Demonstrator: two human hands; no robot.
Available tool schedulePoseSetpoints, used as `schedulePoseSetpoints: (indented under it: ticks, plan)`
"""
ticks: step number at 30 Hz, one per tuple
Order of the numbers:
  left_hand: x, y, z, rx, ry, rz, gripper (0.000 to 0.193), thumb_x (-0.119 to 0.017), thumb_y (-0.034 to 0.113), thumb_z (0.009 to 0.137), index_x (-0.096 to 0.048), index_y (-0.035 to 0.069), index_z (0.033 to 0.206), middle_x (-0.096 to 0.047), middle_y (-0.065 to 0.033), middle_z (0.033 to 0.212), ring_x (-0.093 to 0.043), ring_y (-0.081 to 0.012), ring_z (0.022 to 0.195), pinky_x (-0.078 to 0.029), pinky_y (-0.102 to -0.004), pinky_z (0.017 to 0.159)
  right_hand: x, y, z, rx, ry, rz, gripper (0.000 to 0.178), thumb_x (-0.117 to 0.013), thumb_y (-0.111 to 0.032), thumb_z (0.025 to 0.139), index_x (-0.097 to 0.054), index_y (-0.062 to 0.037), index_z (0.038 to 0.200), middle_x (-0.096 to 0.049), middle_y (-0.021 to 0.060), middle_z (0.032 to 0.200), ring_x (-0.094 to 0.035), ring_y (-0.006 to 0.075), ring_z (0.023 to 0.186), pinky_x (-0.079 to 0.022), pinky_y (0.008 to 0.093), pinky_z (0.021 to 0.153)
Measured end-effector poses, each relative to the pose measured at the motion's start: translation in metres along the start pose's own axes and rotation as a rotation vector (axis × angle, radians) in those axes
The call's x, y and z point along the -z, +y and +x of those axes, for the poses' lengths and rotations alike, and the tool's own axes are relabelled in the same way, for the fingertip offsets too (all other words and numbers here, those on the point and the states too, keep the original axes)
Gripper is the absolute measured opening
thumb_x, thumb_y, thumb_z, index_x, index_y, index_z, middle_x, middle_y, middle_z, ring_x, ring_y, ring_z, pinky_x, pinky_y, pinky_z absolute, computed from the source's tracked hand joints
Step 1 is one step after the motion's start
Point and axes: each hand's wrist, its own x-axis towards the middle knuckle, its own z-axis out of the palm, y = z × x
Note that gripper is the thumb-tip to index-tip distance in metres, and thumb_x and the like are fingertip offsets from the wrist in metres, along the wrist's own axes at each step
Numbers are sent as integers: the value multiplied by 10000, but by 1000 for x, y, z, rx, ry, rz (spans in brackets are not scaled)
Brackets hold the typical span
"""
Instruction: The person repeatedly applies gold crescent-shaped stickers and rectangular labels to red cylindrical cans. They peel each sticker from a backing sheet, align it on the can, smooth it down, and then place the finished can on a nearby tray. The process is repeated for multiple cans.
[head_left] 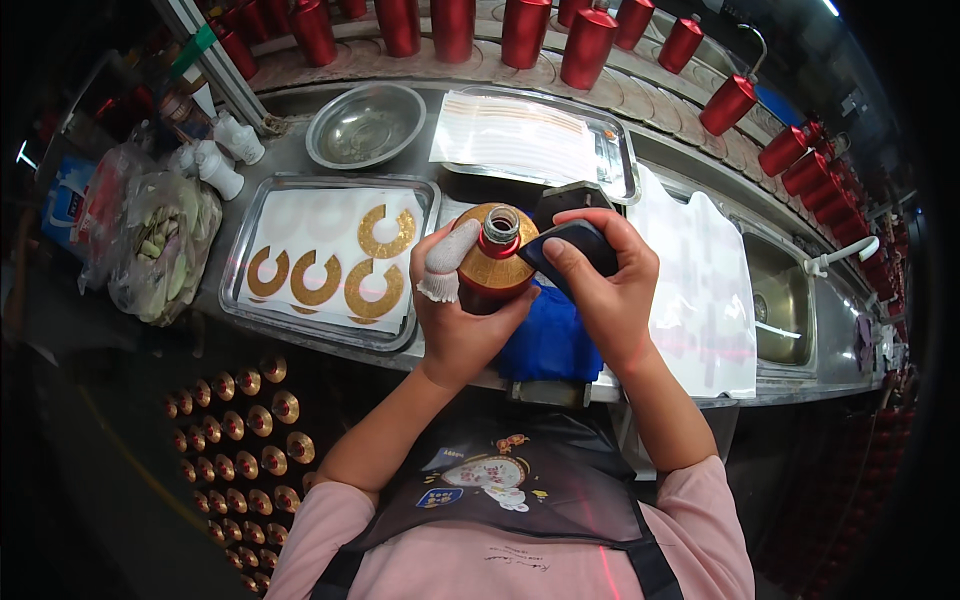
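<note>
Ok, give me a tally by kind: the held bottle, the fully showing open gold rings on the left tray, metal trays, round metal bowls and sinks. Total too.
Held bottle: 1
Open gold rings: 4
Metal trays: 2
Round metal bowl: 1
Sink: 1
Total: 9

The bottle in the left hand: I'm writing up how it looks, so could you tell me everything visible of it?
The bottle has a round, sloping gold shoulder, a shiny red neck and a dark red body, largely hidden. Its mouth is open, uncapped and threaded, and looks like clear glass. It points mouth up toward the camera. The left hand grips it, a white finger cover against its left side; the right hand holds a black tool that seems to meet the shoulder's right. Its base is hidden.
</note>
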Motion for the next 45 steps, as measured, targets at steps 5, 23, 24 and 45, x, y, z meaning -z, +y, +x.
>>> schedulePoseSetpoints:
  ticks: [5, 23, 24, 45]
  plan:
    - [4, 0, 2, 19, -19, -22, 875, -959, 188, 628, -517, 85, 1375, -499, -170, 1337, -562, -350, 1216, -477, -432, 1029, 7, 19, 27, 20, -120, 11, 213, -783, -96, 844, -715, 16, 1011, -712, 54, 929, -657, 113, 854, -532, 256, 794]
    - [31, 30, 17, 78, -136, -60, 942, -942, 209, 646, -479, 106, 1460, -441, -195, 1444, -460, -407, 1346, -404, -459, 1126, 7, 3, 26, -125, -68, 97, 197, -730, -103, 871, -679, 17, 1019, -664, 78, 973, -634, 161, 900, -510, 260, 834]
    - [21, 33, 17, 159, -121, -42, 933, -934, 204, 651, -478, 104, 1459, -443, -194, 1441, -460, -408, 1340, -399, -454, 1126, 7, 4, 25, -84, -80, 105, 198, -730, -107, 871, -681, 15, 1019, -664, 77, 971, -632, 160, 897, -510, 261, 834]
    - [49, 14, 38, 158, -414, -311, 932, -912, 112, 632, -449, 127, 1441, -562, -140, 1384, -564, -338, 1280, -438, -414, 1117, -3, 6, 81, -155, -320, 80, 207, -737, -105, 811, -707, 15, 978, -673, 33, 834, -625, 113, 782, -502, 248, 754]
